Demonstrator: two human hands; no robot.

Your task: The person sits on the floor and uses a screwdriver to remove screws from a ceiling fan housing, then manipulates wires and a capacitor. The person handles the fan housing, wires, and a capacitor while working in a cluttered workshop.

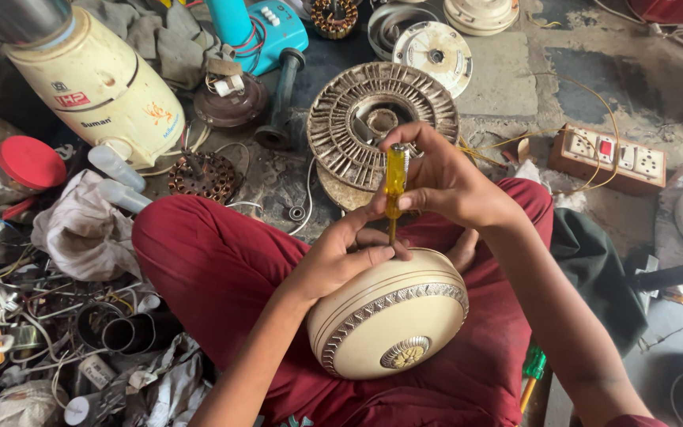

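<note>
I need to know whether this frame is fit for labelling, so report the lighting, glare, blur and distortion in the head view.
Head view: soft, even daylight with faint shadows; mild sheen, no harsh glare, on the cream fan cover; the right hand, yellow screwdriver and left hand are sharp; clutter at the left edge looks stretched, suggesting wide-angle distortion; no motion blur visible.
</note>
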